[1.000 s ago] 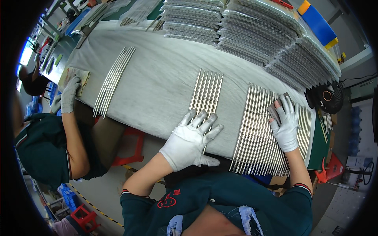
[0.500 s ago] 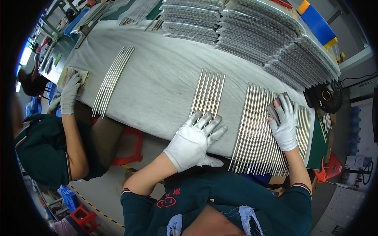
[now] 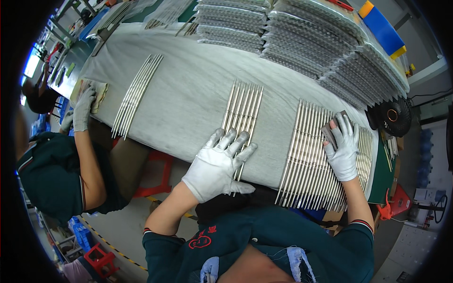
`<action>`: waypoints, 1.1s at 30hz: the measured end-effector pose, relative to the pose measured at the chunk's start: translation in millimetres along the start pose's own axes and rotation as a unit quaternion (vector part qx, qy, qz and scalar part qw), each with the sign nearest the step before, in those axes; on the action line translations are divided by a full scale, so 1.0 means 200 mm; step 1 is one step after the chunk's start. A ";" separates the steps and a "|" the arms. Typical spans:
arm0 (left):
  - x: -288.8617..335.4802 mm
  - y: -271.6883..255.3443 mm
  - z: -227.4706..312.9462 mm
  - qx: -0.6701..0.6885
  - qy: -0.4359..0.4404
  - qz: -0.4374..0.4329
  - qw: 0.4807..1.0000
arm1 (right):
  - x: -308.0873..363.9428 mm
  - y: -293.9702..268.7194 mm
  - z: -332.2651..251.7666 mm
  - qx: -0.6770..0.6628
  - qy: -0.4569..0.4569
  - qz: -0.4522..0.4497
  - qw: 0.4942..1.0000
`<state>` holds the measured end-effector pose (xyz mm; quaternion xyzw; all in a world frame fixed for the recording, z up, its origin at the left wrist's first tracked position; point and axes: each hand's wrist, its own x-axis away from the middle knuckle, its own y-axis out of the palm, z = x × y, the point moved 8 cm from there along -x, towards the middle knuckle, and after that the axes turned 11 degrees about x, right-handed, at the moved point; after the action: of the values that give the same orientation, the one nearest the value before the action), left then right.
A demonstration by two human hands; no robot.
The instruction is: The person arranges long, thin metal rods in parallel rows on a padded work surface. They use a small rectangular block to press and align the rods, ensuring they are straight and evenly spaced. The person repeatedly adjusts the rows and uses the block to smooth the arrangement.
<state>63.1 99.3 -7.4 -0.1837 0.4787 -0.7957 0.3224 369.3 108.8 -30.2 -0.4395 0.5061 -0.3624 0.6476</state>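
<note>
My left hand [image 3: 211, 166], in a white glove, lies palm down with its fingers spread over the lower part of a small set of shiny metal rods [image 3: 243, 101]. The rods lie side by side on the grey cloth, and their near ends are partly covered by the hand. My right hand [image 3: 343, 150], gloved with some fingertips bare, holds a flat dark grey block [image 3: 326, 133] against a wide row of similar rods [image 3: 306, 151]. Part of the block is hidden under the fingers.
Another small set of rods [image 3: 137, 96] lies left on the cloth-covered table [image 3: 188, 80]. Tall stacks of plastic-wrapped rods [image 3: 306, 45] stand along the back. A black fan [image 3: 394, 115] is at the right. A co-worker's gloved hand [image 3: 84, 111] rests on a cloth [image 3: 100, 94] at far left.
My left hand has moved left and slightly toward me, and the small set of rods under it has shifted left too. My right hand has stayed nearly still.
</note>
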 end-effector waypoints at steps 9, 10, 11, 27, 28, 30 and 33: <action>-0.07 0.07 0.11 0.007 0.032 0.001 0.999 | 0.00 0.00 -0.01 0.008 0.001 0.004 1.000; -0.08 0.07 0.13 0.006 0.038 -0.005 0.999 | 0.00 0.00 -0.01 0.007 0.001 0.003 1.000; -0.09 0.08 0.14 0.010 0.041 -0.005 0.999 | -0.01 0.00 -0.01 0.007 0.002 0.002 1.000; -0.15 0.15 0.23 0.021 0.065 -0.022 0.997 | -0.01 -0.02 -0.01 -0.005 0.007 -0.009 1.000; -0.15 0.15 0.22 0.027 0.062 -0.020 0.998 | -0.01 -0.02 -0.01 -0.005 0.006 -0.006 1.000; -0.14 0.13 0.21 0.028 0.062 -0.014 0.998 | -0.01 -0.01 -0.01 -0.003 0.005 -0.005 1.000; -0.13 0.12 0.19 0.023 0.061 -0.006 0.998 | -0.01 -0.01 -0.01 0.001 0.000 0.003 1.000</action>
<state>112.6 84.7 -9.8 -0.1303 0.4781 -0.8179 0.2923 367.2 109.0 -28.4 -0.4369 0.5073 -0.3608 0.6493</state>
